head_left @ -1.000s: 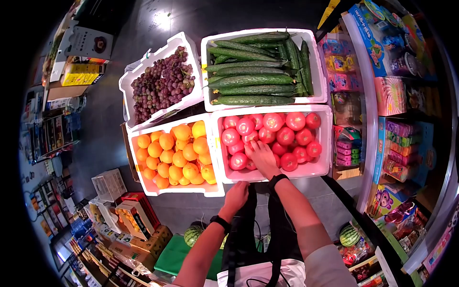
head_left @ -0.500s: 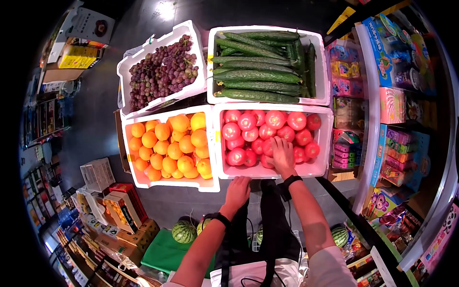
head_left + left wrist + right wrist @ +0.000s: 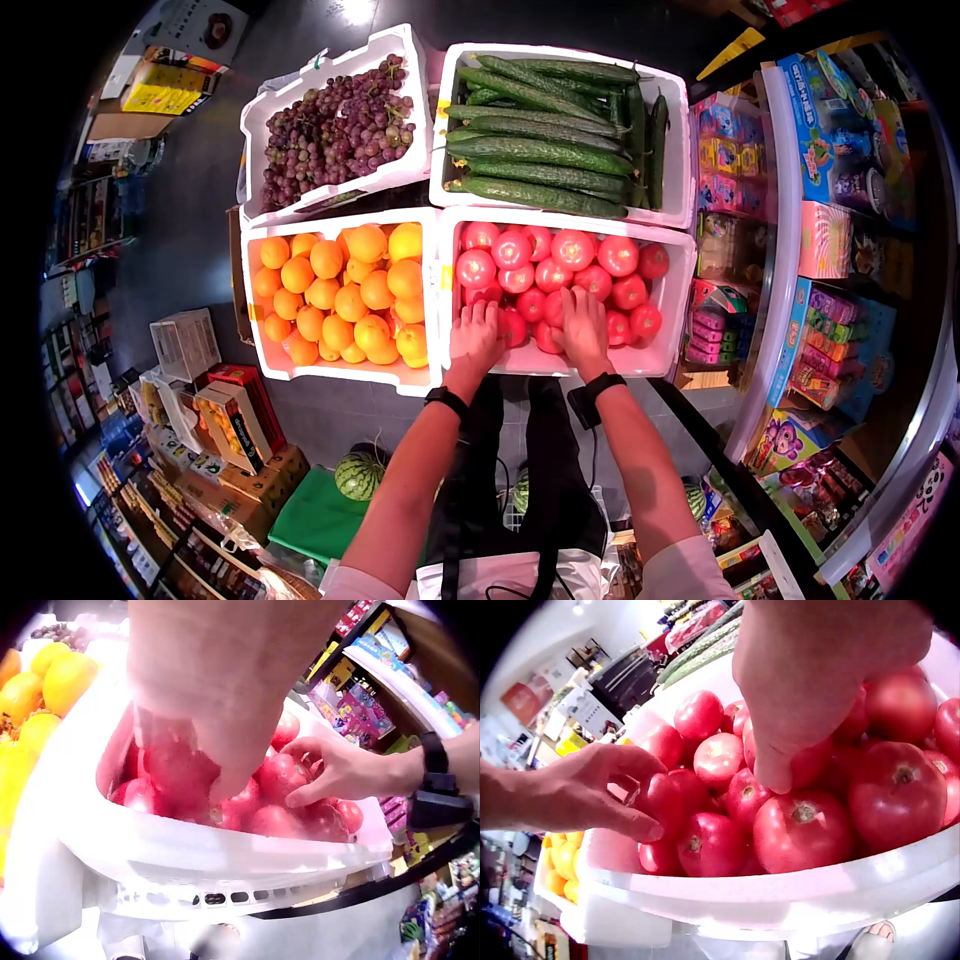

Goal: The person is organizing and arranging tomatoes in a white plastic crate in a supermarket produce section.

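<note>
Both hands reach into a white foam box (image 3: 683, 290) of red tomatoes (image 3: 573, 250). My left hand (image 3: 476, 340) is in its front left corner; in the right wrist view its thumb and fingers curl round a tomato (image 3: 663, 801). Further right, my right hand (image 3: 584, 326) dips in near the front wall. The left wrist view shows its thumb and fingers spread round another tomato (image 3: 280, 777), which still sits among the others. Stem scars show on several tomatoes close to the right hand.
Left of the tomatoes stands a box of oranges (image 3: 338, 300). Behind are boxes of grapes (image 3: 335, 130) and cucumbers (image 3: 545, 152). Shelves of packaged goods (image 3: 735, 155) run along the right. A watermelon (image 3: 359, 474) and a green cover (image 3: 315, 515) lie low at the left.
My left hand has moved from outside the front wall into the tomato box and onto a tomato. My right hand has shifted right from the box's left part and now grips a tomato.
</note>
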Demonstrator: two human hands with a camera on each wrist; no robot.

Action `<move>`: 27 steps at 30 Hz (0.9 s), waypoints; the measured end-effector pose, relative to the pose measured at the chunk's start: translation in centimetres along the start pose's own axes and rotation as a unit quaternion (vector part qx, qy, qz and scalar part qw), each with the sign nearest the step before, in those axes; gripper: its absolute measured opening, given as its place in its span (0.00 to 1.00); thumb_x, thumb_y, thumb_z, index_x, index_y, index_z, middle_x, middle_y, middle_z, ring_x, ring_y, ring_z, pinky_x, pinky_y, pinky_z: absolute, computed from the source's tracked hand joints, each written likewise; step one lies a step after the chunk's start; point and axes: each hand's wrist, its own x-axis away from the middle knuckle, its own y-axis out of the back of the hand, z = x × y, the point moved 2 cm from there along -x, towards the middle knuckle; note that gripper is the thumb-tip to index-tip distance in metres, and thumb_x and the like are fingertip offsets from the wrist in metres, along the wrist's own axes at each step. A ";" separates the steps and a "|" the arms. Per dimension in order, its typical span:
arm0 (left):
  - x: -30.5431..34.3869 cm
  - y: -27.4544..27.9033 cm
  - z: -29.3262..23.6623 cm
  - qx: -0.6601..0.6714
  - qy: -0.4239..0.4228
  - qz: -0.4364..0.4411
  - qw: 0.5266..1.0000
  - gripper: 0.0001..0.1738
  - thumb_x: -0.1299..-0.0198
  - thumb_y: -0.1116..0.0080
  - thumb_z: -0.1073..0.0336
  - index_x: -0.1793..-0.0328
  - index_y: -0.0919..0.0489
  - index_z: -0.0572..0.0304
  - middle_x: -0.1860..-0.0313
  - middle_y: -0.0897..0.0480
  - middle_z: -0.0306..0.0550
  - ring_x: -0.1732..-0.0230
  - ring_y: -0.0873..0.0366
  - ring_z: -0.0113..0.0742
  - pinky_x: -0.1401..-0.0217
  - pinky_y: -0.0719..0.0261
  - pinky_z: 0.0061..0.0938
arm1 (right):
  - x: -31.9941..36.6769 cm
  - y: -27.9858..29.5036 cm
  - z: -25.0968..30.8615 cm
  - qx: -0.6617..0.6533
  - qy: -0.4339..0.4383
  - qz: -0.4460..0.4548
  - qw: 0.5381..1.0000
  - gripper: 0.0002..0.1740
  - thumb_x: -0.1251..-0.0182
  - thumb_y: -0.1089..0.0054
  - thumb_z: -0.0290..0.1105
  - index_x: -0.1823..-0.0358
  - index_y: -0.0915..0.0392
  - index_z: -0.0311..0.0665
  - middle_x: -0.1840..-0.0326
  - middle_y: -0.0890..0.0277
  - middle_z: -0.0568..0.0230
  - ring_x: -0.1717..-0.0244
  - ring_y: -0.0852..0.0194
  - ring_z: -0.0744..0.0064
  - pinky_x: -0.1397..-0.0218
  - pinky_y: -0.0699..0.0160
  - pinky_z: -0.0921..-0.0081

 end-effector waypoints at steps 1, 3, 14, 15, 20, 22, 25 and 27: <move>-0.1 0.5 -0.3 0.001 0.001 0.001 1.000 0.43 0.51 0.28 0.53 0.28 0.30 0.58 0.33 0.25 0.52 0.34 0.26 0.52 0.35 0.23 0.44 | -0.2 0.2 0.0 -0.006 0.004 -0.007 1.000 0.47 0.56 0.22 0.38 0.31 0.33 0.35 0.36 0.33 0.54 0.36 0.33 0.53 0.34 0.31 0.58; -0.3 1.9 -1.1 0.051 -0.041 -0.011 0.998 0.41 0.49 0.29 0.53 0.29 0.29 0.57 0.35 0.23 0.50 0.34 0.26 0.51 0.34 0.24 0.44 | -0.1 0.4 -0.1 -0.014 0.002 0.002 1.000 0.47 0.55 0.22 0.38 0.31 0.33 0.35 0.36 0.33 0.53 0.36 0.33 0.53 0.33 0.31 0.58; -2.1 -0.1 -2.3 -0.007 -0.085 -0.021 0.996 0.38 0.38 0.39 0.60 0.21 0.35 0.58 0.24 0.30 0.50 0.27 0.30 0.48 0.24 0.34 0.43 | 0.4 1.1 -0.1 -0.080 -0.019 -0.003 0.997 0.47 0.52 0.22 0.34 0.28 0.34 0.35 0.33 0.33 0.51 0.32 0.34 0.50 0.30 0.33 0.55; -1.8 0.1 -2.3 -0.006 -0.086 -0.032 0.996 0.39 0.37 0.41 0.61 0.20 0.37 0.60 0.23 0.31 0.51 0.27 0.31 0.49 0.22 0.36 0.44 | 0.6 1.2 0.0 -0.082 -0.020 -0.004 0.996 0.47 0.52 0.22 0.34 0.28 0.34 0.35 0.33 0.33 0.51 0.32 0.34 0.50 0.30 0.33 0.55; 2.8 1.8 -1.3 0.153 -0.083 -0.091 0.980 0.37 0.39 0.42 0.72 0.22 0.37 0.67 0.26 0.30 0.61 0.31 0.28 0.58 0.29 0.28 0.44 | 4.9 2.9 -0.5 -0.246 -0.082 -0.135 0.956 0.34 0.43 0.27 0.30 0.34 0.28 0.35 0.37 0.30 0.50 0.36 0.30 0.48 0.35 0.28 0.57; 6.8 2.2 -0.6 0.258 0.021 -0.022 0.966 0.28 0.35 0.43 0.72 0.27 0.30 0.61 0.50 0.16 0.66 0.51 0.17 0.63 0.50 0.19 0.48 | 8.6 2.4 -1.6 -0.346 -0.153 -0.137 0.916 0.12 0.36 0.31 0.30 0.55 0.19 0.32 0.57 0.20 0.49 0.52 0.21 0.48 0.48 0.22 0.58; 11.0 3.9 0.8 0.317 0.047 0.002 0.947 0.13 0.32 0.38 0.59 0.54 0.18 0.63 0.74 0.16 0.57 0.71 0.15 0.54 0.66 0.19 0.44 | 13.9 3.7 -2.9 -0.329 -0.294 -0.080 0.894 0.21 0.26 0.38 0.43 0.68 0.21 0.31 0.81 0.27 0.60 0.80 0.29 0.71 0.72 0.29 0.67; 13.1 7.9 -0.7 0.361 0.168 0.114 0.910 0.24 0.29 0.41 0.49 0.67 0.18 0.65 0.81 0.17 0.50 0.78 0.15 0.42 0.73 0.19 0.36 | 16.9 2.0 -4.1 -0.463 -0.343 -0.057 0.815 0.22 0.20 0.48 0.44 0.69 0.23 0.35 0.79 0.28 0.70 0.80 0.32 0.77 0.74 0.31 0.73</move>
